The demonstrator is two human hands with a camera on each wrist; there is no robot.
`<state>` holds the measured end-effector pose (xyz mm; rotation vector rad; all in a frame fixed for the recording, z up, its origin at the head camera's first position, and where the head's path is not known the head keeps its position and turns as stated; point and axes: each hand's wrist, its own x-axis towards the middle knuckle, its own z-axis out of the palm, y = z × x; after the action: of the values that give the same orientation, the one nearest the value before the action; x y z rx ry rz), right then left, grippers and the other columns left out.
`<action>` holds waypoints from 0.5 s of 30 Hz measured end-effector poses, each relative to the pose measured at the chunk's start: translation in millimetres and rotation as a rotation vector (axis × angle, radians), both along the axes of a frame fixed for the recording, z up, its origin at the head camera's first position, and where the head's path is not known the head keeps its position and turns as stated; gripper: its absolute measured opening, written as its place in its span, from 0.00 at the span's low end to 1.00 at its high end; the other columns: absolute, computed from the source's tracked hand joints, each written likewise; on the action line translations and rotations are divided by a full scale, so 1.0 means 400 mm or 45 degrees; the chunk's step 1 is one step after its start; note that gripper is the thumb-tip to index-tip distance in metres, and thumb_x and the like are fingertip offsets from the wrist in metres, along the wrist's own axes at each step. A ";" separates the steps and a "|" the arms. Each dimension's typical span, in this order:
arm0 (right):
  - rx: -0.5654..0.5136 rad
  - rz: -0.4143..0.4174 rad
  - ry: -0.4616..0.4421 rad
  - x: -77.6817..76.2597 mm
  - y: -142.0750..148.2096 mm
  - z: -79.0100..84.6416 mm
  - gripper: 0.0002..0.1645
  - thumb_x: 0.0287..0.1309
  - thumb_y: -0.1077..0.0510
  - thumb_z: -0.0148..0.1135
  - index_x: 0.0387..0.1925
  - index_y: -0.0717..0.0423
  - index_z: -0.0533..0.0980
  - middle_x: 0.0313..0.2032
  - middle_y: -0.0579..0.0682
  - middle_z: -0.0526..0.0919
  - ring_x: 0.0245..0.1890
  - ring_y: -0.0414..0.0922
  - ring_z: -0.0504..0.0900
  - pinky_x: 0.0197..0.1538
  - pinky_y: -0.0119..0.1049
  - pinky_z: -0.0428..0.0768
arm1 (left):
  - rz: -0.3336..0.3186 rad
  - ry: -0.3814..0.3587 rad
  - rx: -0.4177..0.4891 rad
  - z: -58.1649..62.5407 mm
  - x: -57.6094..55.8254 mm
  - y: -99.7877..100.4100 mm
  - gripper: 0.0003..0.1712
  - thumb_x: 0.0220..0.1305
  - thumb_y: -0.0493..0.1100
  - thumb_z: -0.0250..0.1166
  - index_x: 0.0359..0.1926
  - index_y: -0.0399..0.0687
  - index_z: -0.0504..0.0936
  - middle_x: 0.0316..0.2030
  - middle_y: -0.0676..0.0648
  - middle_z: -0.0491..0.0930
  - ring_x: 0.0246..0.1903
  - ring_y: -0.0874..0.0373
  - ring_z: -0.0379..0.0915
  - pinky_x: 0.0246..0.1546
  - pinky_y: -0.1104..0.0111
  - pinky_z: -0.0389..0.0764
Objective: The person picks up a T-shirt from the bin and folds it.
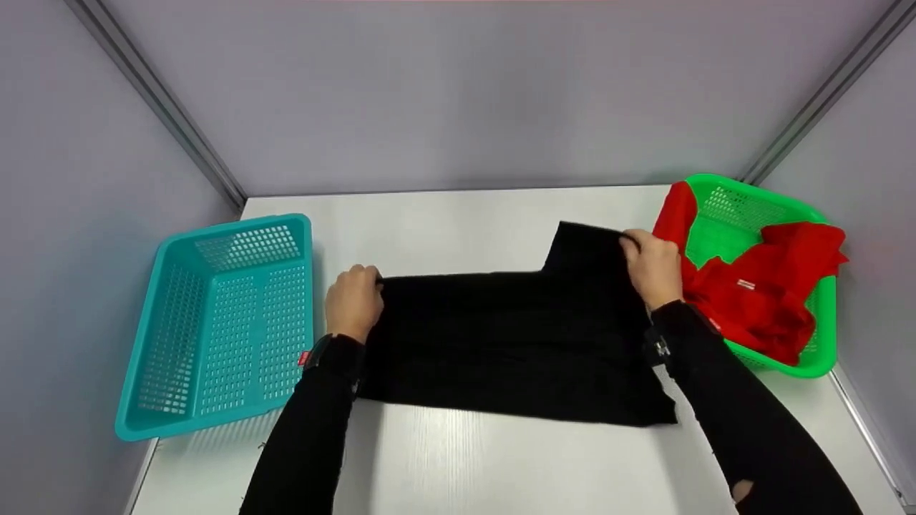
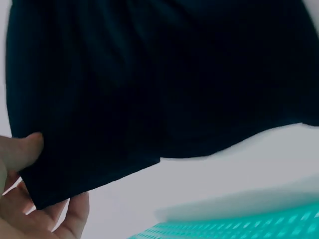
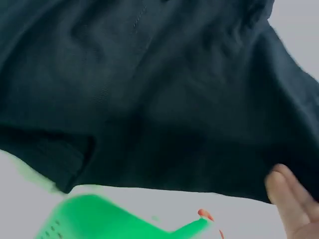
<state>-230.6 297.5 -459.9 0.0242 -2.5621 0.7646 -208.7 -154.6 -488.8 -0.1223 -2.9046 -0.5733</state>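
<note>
A black T-shirt, apparently doubled lengthwise, stretches sideways over the white table, one short sleeve sticking up at its far right. My left hand pinches its far left corner; in the left wrist view the thumb lies over the cloth and the other fingers sit behind it. At the sleeve's outer corner, my right hand grips the fabric. The right wrist view shows fingers on the dark cloth near its edge. The cloth hides part of both hands' grip.
A turquoise basket stands left of my left hand, with no items seen inside. On the right, a green basket holds red clothing that hangs over its rim. Grey panels enclose the table at the back and sides.
</note>
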 end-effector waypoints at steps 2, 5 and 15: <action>-0.046 0.015 0.034 -0.010 0.003 0.020 0.10 0.68 0.65 0.62 0.47 0.67 0.84 0.43 0.67 0.87 0.45 0.67 0.84 0.52 0.60 0.79 | 0.021 0.092 -0.015 0.008 -0.009 0.000 0.05 0.66 0.34 0.66 0.37 0.33 0.85 0.34 0.34 0.83 0.38 0.34 0.80 0.38 0.44 0.80; -0.100 0.042 0.068 -0.021 0.003 0.046 0.11 0.70 0.65 0.60 0.48 0.67 0.83 0.46 0.67 0.87 0.48 0.65 0.84 0.55 0.58 0.79 | 0.071 0.145 0.010 0.021 -0.019 0.000 0.05 0.68 0.34 0.64 0.39 0.35 0.85 0.37 0.35 0.84 0.40 0.35 0.79 0.39 0.44 0.80; 0.032 0.097 0.095 0.011 -0.001 0.061 0.11 0.69 0.62 0.61 0.47 0.64 0.84 0.44 0.64 0.88 0.43 0.64 0.85 0.49 0.60 0.80 | 0.043 0.081 0.117 0.027 -0.016 0.001 0.06 0.69 0.31 0.62 0.41 0.34 0.86 0.42 0.35 0.83 0.43 0.36 0.79 0.43 0.47 0.82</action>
<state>-226.1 297.3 -435.6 0.1559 -2.5120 0.7459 -215.3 -154.1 -477.9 -0.0773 -2.8083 -0.6825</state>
